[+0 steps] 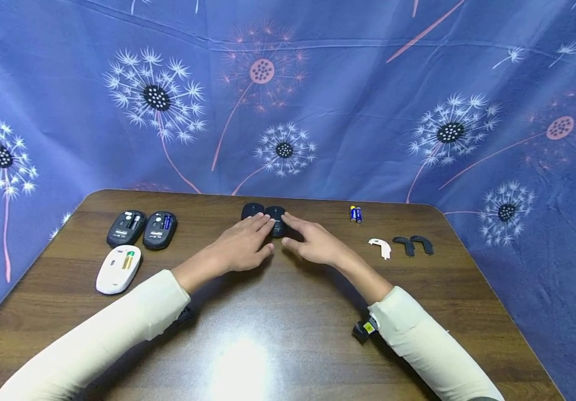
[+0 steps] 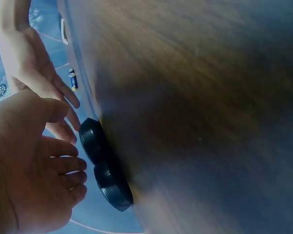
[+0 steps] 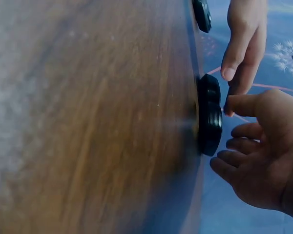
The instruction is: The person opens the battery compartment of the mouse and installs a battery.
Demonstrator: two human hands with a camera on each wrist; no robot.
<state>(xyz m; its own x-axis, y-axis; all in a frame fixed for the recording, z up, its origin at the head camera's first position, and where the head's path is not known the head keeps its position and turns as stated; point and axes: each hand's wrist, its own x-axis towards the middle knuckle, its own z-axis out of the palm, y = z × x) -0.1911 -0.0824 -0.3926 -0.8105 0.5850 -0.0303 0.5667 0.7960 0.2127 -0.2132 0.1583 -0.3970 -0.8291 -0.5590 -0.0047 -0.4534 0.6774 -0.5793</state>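
Observation:
Two black computer mice stand side by side at the back middle of the table: a left one [image 1: 252, 209] and a right one [image 1: 275, 213]. My left hand [image 1: 242, 245] reaches over their near side with its fingers stretched out, hiding part of both in the head view. Just right of the pair is my right hand [image 1: 315, 240], fingers extended and the thumb apart. In the left wrist view, the fingers [image 2: 68, 165] are spread close above the mice. The right wrist view has the right mouse [image 3: 212, 129] near my right fingertips, with nothing in the palm.
At the left lie two upturned black mice [image 1: 126, 228] [image 1: 160, 230] and an upturned white mouse [image 1: 119, 269], battery compartments uncovered. Two blue batteries [image 1: 355, 214] stand back right. Nearer are a white curved cover [image 1: 380, 248] and two black ones [image 1: 404, 245] [image 1: 422, 244]. Patterned blue cloth [image 1: 343, 139] hangs behind.

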